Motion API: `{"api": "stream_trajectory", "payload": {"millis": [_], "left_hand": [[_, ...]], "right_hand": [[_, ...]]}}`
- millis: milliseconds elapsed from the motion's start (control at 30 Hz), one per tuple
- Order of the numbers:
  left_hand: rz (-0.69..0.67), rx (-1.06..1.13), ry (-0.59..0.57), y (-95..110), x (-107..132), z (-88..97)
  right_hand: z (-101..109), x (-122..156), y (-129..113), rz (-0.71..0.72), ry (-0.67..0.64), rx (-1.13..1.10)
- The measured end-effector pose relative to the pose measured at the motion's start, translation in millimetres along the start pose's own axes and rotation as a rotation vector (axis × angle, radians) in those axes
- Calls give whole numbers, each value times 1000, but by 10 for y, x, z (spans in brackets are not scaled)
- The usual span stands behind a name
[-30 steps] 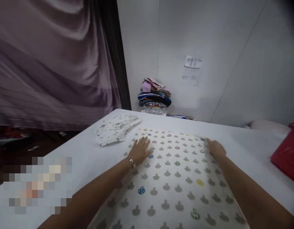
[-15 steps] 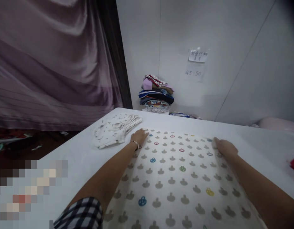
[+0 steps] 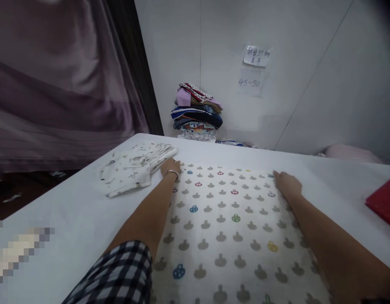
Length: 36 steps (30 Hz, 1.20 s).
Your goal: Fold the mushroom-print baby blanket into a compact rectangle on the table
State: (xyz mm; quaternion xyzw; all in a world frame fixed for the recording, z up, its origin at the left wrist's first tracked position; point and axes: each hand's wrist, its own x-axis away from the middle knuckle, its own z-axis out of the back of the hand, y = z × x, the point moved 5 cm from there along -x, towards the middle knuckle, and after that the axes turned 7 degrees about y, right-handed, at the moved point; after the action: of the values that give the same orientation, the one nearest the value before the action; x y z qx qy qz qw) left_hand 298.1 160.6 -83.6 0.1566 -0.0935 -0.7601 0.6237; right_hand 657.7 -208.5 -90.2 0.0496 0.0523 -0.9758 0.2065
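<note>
A white cloth printed with grey and a few coloured mushroom shapes lies spread out in front of me, running off the bottom of the view. At its far left corner is my left hand, closed on the edge, with a bracelet on the wrist. My right hand is closed on the far right corner, arm stretched along the cloth's right side. The fingertips of both hands are partly hidden. Just left of my left hand rests a folded white cloth with a small scattered print.
The white table carries a red item at the right. Behind its far edge rises a stack of folded fabrics against the wall. Paper notes hang on the wall. A purple curtain covers the left.
The view has shifted, so the stack and notes sit higher and farther left, and more of the red item shows. Both hands stay at the cloth's far corners.
</note>
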Motion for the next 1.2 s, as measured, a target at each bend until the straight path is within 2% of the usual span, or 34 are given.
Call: {"api": "stream_trajectory", "payload": {"millis": [100, 233, 300, 367, 433, 500, 567, 667, 800, 900, 1033, 1100, 1200], "left_hand": [[-15, 7, -28, 5, -16, 20], [-72, 32, -75, 42, 73, 170], [-199, 28, -68, 48, 268, 274], [-398, -14, -58, 16, 581, 353], [-568, -79, -75, -90, 937, 374], [-644, -133, -129, -244, 1224, 333], [-648, -163, -180, -368, 1375, 272], [-623, -182, -206, -397, 1382, 235], [-595, -192, -242, -317, 1358, 351], [-648, -179, -213, -401, 1601, 544], [-834, -152, -163, -779, 2252, 722], [-850, -156, -164, -982, 2508, 727], [-834, -184, -169, -1114, 2650, 692]], "right_hand": [[0, 6, -39, -2, -14, 19], [119, 95, -101, 18, 5, 12], [236, 226, -136, 112, 106, -2], [325, 433, -160, 291, 226, -27], [314, 672, -124, 471, 270, -43], [205, 848, -10, 543, 207, -32], [80, 919, 131, 502, 97, -26], [29, 900, 231, 391, -36, -54], [219, 996, 183, 350, -104, -69], [385, 1407, 272, 425, -52, -58], [423, 2247, 673, 577, 14, -88], [394, 2540, 904, 551, 14, -127], [379, 2678, 1089, 452, -55, -238]]}}
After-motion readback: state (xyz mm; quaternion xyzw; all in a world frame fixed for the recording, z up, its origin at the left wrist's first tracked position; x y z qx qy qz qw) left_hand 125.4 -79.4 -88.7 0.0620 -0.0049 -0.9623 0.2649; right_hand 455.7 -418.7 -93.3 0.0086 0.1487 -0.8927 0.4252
